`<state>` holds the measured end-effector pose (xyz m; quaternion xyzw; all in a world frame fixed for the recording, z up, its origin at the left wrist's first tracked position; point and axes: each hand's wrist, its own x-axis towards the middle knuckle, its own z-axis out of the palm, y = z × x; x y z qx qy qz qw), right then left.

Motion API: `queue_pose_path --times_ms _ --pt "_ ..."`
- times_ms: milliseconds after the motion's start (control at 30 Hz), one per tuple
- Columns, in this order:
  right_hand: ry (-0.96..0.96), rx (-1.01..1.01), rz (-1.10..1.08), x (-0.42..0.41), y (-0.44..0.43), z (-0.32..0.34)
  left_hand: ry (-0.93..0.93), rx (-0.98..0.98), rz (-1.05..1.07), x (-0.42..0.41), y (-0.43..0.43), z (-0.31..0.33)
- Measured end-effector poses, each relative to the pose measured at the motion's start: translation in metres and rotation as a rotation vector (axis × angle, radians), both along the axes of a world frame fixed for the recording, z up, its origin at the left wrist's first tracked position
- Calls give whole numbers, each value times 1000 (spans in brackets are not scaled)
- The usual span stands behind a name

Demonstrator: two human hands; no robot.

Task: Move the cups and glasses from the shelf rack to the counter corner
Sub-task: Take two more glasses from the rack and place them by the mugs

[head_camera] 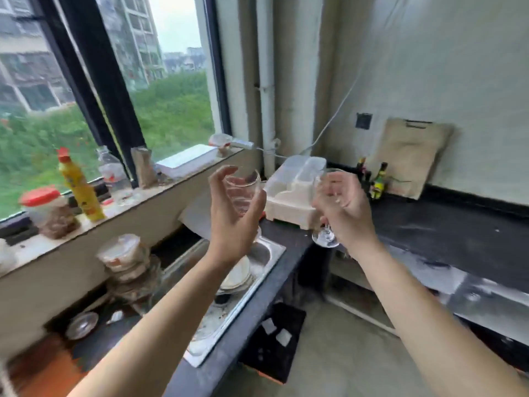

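Note:
My left hand (233, 213) is curled round a clear stemmed glass (243, 193), held upright above the sink's far end. My right hand (343, 207) grips a second clear stemmed glass (326, 236); its round foot shows below my fingers and its bowl is mostly hidden behind them. Both glasses hang in the air in front of the dark counter corner (429, 224). The shelf rack is out of view.
A white plastic box (289, 193) sits in the corner beside small bottles (378, 181) and a leaning cutting board (409, 156). The steel sink (257, 279) holds plates. Bottles and jars line the windowsill (80, 190). Stacked containers (126, 262) stand left of the sink.

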<state>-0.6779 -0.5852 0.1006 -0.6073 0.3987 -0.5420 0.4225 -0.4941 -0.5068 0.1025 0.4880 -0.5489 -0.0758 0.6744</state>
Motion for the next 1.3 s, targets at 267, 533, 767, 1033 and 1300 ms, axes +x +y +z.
queue_pose_path --times_ms 267,533,767,1033,1300 --pt "21 50 -272 -209 -102 -10 60 90 -331 -188 -151 -16" --pt "27 111 -515 -345 -179 -44 10 198 -494 -317 -283 -37" --pt "92 136 -777 -461 -274 -58 32 249 -766 -444 -424 -53" --pt "128 142 -1071 -587 -341 -44 -6 325 -1059 -605 -550 -43" --pt "136 177 -1304 -734 -359 -75 -101 419 -1148 -766 -603 -78"
